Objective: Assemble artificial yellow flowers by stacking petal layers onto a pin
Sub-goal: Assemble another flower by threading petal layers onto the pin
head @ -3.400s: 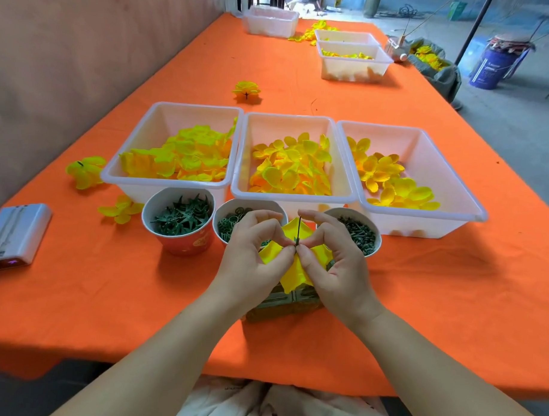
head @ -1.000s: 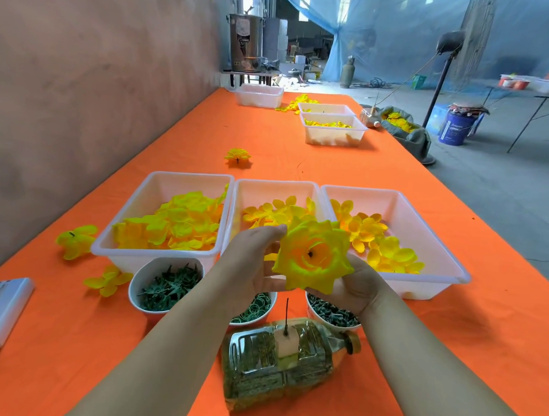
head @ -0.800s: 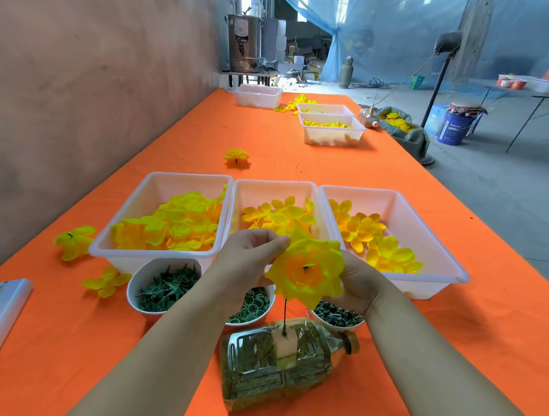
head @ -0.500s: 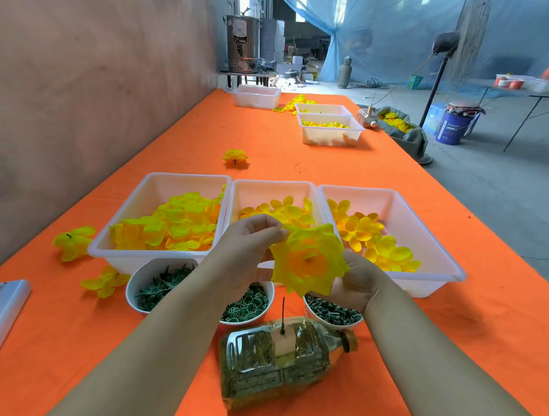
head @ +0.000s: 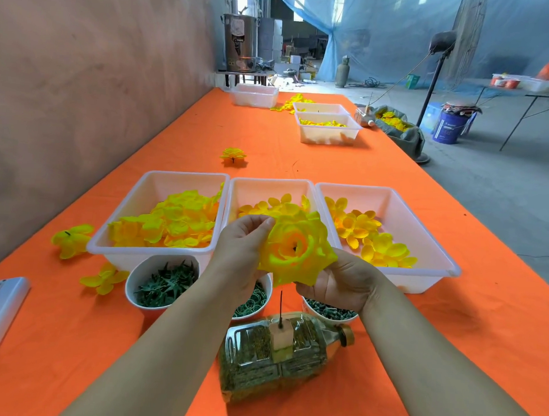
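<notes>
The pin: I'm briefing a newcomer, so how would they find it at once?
On the orange table, nearest the person, a clear bottle lies on its side. A pale block sits on it, and the pin stands upright from that block: one thin dark spike, bare, below the held flower.

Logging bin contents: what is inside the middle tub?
In the tub, yellow-orange petals show at the far end; the flower and left hand hide the near part.
</notes>
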